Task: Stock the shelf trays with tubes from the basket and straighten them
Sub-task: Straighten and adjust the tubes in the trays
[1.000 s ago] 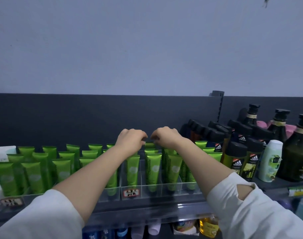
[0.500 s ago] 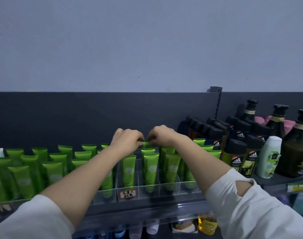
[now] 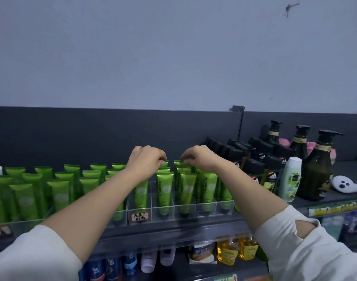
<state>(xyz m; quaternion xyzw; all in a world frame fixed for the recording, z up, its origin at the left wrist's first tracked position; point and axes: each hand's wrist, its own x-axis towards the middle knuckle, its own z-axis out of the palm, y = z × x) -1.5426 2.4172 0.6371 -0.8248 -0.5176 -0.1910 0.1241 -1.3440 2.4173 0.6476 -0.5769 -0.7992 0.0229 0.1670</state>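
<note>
Rows of green tubes stand upright in a clear divided tray at the front of the shelf. My left hand reaches over the rows, its fingertips pinched on the crimped top of a rear tube. My right hand is a short gap to its right, fingers curled down onto the top of another rear tube. More green tubes fill a second tray at the left. No basket is in view.
Right of the tray stand black-capped bottles, a white bottle, tall dark pump bottles and a small white plush toy. A handwritten label is on the tray front. Yellow bottles sit on the shelf below.
My hands, close together over one rear tube before, have moved apart, each now on a separate tube top. The view has tilted slightly.
</note>
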